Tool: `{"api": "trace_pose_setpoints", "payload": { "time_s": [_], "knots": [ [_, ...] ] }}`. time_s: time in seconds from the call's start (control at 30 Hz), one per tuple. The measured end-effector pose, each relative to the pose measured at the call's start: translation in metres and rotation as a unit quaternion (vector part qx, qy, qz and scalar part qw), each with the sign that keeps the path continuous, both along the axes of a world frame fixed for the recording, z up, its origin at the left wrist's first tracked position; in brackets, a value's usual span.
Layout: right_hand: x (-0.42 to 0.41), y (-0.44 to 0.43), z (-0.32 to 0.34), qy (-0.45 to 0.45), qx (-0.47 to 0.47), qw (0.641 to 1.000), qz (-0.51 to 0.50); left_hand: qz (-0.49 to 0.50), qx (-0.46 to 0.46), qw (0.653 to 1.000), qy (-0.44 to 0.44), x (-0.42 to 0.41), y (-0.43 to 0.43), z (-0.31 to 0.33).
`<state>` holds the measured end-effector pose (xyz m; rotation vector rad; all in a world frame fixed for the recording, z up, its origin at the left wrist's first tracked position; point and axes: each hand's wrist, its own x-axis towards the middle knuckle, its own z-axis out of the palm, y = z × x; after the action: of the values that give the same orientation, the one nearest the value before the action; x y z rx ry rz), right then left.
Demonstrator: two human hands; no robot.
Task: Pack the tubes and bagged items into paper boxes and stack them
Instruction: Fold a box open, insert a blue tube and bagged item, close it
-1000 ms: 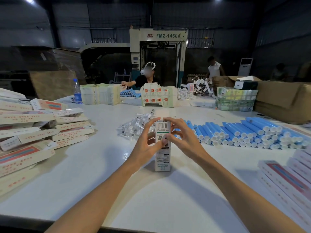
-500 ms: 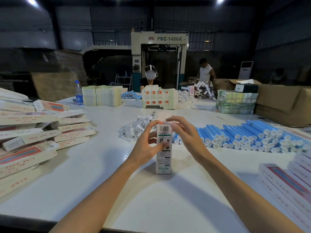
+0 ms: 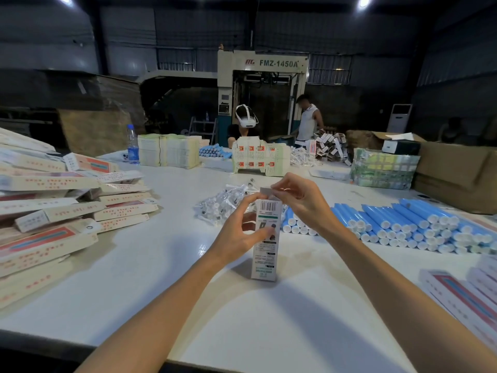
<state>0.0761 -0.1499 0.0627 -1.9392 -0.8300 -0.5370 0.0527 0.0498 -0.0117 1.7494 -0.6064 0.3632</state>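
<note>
Standing on end on the white table (image 3: 188, 292), long axis vertical, the paper box (image 3: 265, 243) sat between our hands: our left hand (image 3: 239, 234) gripped its upper side, our right hand (image 3: 302, 201) pinched the raised top flap (image 3: 265, 190). The blue tubes (image 3: 390, 224) lay just right of it, nearer our right hand. We could read a barcode (image 3: 269, 206) on the box and "FMZ-1450A" on the far machine (image 3: 262, 76)

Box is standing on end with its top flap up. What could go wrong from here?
1. The paper box stands on its narrow end on the table, gripped only by the left hand; a hard push could tip it.
2. The right hand pinches the thin top flap; tucking it crooked could crease it.
3. The blue tubes lie loose close by the right hand; a stray move could roll them.
</note>
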Motion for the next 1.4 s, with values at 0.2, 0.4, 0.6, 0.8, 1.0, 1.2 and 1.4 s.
{"api": "trace_pose_setpoints", "payload": {
  "time_s": [0.2, 0.4, 0.6, 0.8, 1.0, 1.2, 1.4],
  "knots": [
    [-0.007, -0.006, -0.005, 0.095, 0.117, 0.986, 0.066, 0.008, 0.003, 1.0, -0.003, 0.001, -0.002, 0.0],
    [-0.013, -0.005, -0.013, 0.192, 0.171, 0.961, 0.106, 0.022, 0.008, 1.0, -0.005, -0.003, -0.003, -0.001],
    [-0.016, -0.001, -0.007, 0.2, 0.183, 0.959, 0.084, -0.001, -0.006, 1.0, -0.005, -0.002, -0.001, -0.004],
    [-0.014, -0.004, 0.002, 0.197, 0.15, 0.966, 0.072, -0.014, 0.017, 1.0, -0.007, 0.002, 0.002, -0.004],
    [-0.01, -0.009, 0.006, 0.195, 0.098, 0.972, 0.084, -0.018, 0.012, 1.0, -0.007, 0.004, 0.002, -0.004],
    [-0.013, -0.015, 0.01, 0.21, 0.067, 0.97, 0.101, -0.011, 0.014, 1.0, -0.007, 0.003, 0.001, -0.006],
    [-0.022, -0.016, -0.007, 0.195, 0.097, 0.97, 0.106, -0.012, -0.004, 1.0, -0.012, 0.003, 0.0, -0.004]
  ]
}}
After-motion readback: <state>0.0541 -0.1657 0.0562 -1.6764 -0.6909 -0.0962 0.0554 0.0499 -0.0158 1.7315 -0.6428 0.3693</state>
